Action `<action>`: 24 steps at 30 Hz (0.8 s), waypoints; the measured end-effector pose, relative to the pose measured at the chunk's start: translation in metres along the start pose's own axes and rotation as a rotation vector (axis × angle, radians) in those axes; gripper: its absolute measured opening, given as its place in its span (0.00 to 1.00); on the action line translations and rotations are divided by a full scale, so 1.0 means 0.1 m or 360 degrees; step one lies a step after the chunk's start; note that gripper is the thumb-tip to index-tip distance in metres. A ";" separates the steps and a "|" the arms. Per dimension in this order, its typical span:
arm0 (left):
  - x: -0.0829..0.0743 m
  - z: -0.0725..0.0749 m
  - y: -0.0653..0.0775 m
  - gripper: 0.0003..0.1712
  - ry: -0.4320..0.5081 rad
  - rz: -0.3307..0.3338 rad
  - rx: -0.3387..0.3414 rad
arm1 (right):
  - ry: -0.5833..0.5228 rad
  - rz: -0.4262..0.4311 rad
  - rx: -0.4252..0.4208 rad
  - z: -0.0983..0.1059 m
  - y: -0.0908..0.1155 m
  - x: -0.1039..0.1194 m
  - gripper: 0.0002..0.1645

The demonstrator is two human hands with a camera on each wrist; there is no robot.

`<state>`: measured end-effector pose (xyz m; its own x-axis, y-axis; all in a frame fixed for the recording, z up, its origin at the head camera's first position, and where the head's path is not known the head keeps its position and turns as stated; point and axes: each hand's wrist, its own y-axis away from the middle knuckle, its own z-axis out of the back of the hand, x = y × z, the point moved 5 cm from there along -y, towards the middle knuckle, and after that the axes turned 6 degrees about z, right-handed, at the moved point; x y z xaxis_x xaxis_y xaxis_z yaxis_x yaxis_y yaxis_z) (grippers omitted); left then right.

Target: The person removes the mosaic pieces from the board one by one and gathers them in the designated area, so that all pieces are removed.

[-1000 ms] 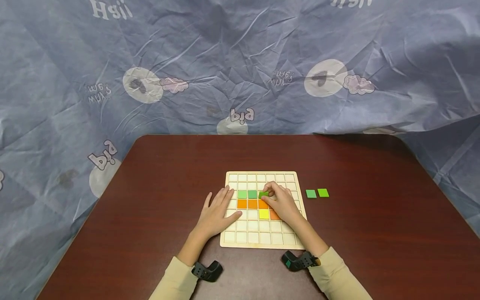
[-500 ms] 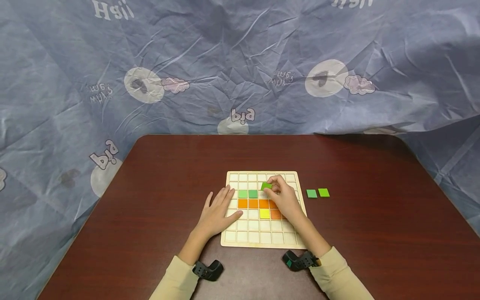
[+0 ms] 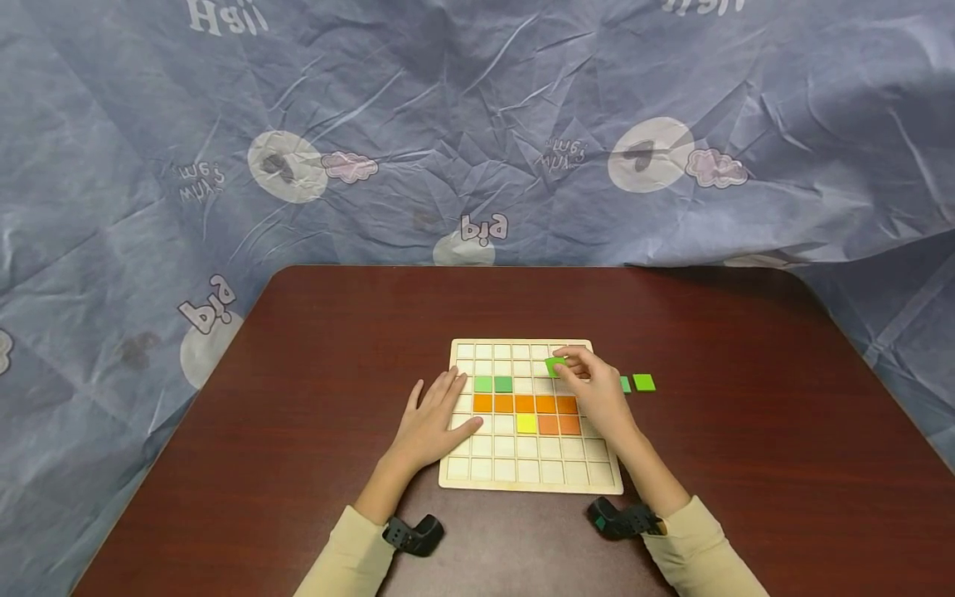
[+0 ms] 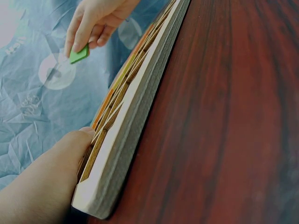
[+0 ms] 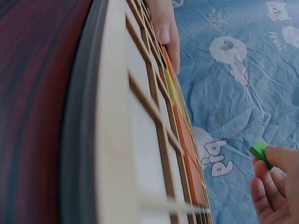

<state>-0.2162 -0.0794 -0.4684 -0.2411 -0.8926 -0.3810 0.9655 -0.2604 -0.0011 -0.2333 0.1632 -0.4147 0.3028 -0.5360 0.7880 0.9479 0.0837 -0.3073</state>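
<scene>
A pale wooden grid board (image 3: 503, 472) lies on the table. My right hand (image 3: 597, 396) pinches a green square tile (image 3: 554, 366) between thumb and fingers; in the left wrist view that green tile (image 4: 79, 54) is held up off the board. With fingers spread, my left hand (image 3: 429, 427) rests on the board's left edge. Two green tiles, one of them this darker one (image 3: 503, 385), sit in the grid above a row of orange tiles (image 3: 525, 404). Below that row are a yellow tile (image 3: 526, 424) and two darker orange tiles (image 3: 559, 424).
On the brown table (image 3: 716, 431), right of the board, lie a bright green tile (image 3: 644, 382) and a teal-green tile (image 3: 626, 384) partly hidden by my right hand. A blue printed cloth (image 3: 418, 124) hangs behind the table.
My right hand has lifted the green tile out from beside the two green tiles and carried it rightward above the board. My left hand has stayed put.
</scene>
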 end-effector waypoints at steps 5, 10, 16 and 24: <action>-0.01 0.00 0.00 0.45 -0.0003 0.0000 0.0003 | 0.0063 0.0051 -0.0060 0.17 0.05 -0.07 0.17; -0.01 0.01 0.01 0.44 0.0007 0.0005 0.0004 | 0.0138 0.0130 -0.0145 0.37 0.10 -0.16 0.15; -0.01 0.01 0.00 0.45 -0.0004 0.0008 -0.0002 | 0.0245 0.0100 -0.0241 0.58 0.15 -0.30 0.15; 0.00 0.00 0.01 0.45 -0.0003 0.0001 -0.0002 | 0.0318 -0.0016 -0.0294 0.76 0.21 -0.51 0.14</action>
<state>-0.2155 -0.0799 -0.4687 -0.2410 -0.8933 -0.3794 0.9657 -0.2595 -0.0023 -0.2211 0.2562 -0.4205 0.2504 -0.6927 0.6764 0.9111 -0.0677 -0.4065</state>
